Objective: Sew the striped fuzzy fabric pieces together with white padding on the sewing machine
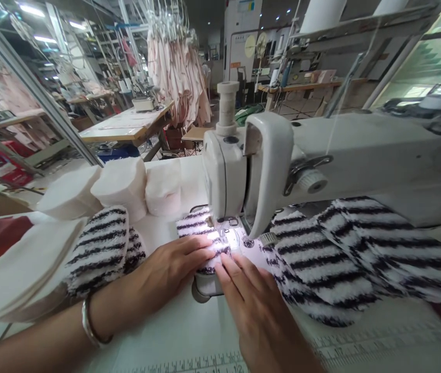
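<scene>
A small black-and-white striped plush fabric piece (193, 225) lies partly under the needle area of a white sewing machine (226, 176), lit by its lamp. My left hand (173, 261), with a silver bangle at the wrist, lies on this piece, its fingers stretched out flat toward the presser foot. Close by on the right, my right hand (253, 300) has its fingers together and bent at the near edge of the same piece. The presser foot and fingertips sit tight together, so the needle itself is hard to make out.
Striped plush pieces (321, 264) lie right of the needle; another striped stack (99, 248) is at left. White padding stacks (119, 186) stand behind, and larger white cut pieces (22, 269) lie at far left. A ruler strip (204, 362) runs along the front.
</scene>
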Action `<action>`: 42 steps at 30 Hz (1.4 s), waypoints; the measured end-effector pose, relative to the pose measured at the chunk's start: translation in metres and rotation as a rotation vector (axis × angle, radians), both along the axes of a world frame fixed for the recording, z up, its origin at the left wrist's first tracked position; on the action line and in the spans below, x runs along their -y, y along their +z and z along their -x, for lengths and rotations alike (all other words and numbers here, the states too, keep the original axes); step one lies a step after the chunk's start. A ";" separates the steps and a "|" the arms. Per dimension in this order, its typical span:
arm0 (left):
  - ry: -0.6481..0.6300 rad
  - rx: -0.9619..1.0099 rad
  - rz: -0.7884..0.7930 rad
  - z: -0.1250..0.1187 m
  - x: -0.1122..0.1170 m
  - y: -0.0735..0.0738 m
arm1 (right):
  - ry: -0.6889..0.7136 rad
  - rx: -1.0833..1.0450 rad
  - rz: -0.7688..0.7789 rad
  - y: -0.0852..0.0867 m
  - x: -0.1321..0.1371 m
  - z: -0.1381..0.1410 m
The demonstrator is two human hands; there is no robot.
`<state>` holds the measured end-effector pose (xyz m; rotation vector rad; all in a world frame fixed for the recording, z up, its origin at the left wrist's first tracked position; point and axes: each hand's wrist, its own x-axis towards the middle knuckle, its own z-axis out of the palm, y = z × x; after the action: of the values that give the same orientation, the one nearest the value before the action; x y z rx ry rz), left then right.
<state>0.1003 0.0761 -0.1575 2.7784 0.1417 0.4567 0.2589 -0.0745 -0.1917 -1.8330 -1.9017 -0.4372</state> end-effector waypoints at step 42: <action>0.065 -0.181 0.078 -0.015 0.004 0.027 | -0.047 -0.139 0.144 0.013 -0.006 -0.001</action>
<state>0.1154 0.0720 -0.1309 2.7409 0.2854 0.2100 0.2601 -0.0681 -0.1785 -1.9486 -1.8411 -0.1856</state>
